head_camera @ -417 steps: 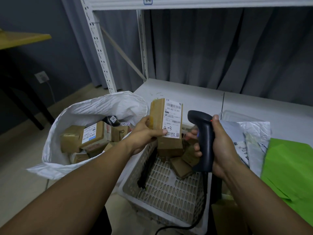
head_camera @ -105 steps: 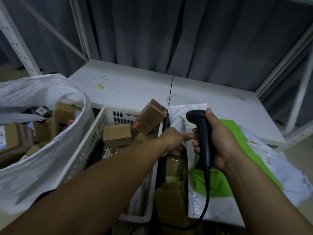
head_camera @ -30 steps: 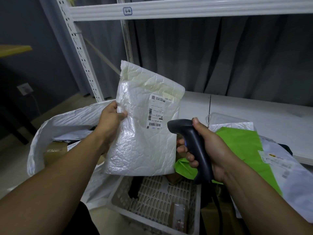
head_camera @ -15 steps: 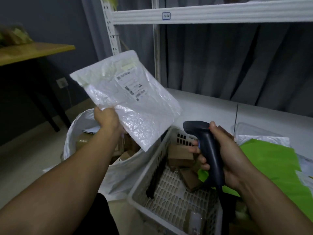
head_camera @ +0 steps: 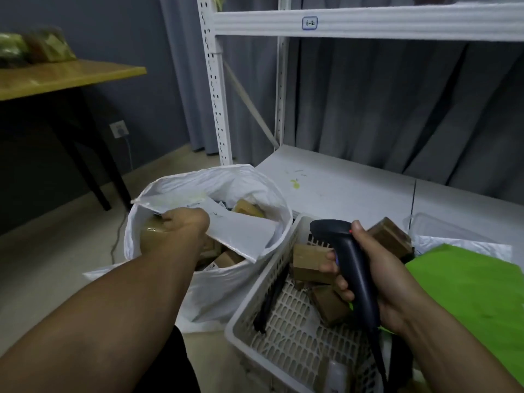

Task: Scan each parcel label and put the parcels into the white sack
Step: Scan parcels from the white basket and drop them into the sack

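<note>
The white sack (head_camera: 224, 282) stands open on the floor at centre left, with several brown boxes inside. My left hand (head_camera: 185, 222) grips a white bubble mailer (head_camera: 243, 232) that lies flat across the sack's mouth, partly inside it. My right hand (head_camera: 365, 276) holds a dark handheld scanner (head_camera: 347, 258) upright over the white plastic basket (head_camera: 255, 304). Brown cardboard parcels (head_camera: 309, 262) lie in the basket's far end.
A green mailer (head_camera: 467, 287) and white mailers (head_camera: 442, 242) lie on the low white shelf (head_camera: 340, 185) at right. The white rack's post (head_camera: 215, 89) and upper beam rise behind the sack. A wooden table (head_camera: 65, 75) stands at far left, with bare floor in front.
My left hand has swung the white bubble mailer down from in front of the scanner to the sack's mouth. The scanner hand has stayed over the basket.
</note>
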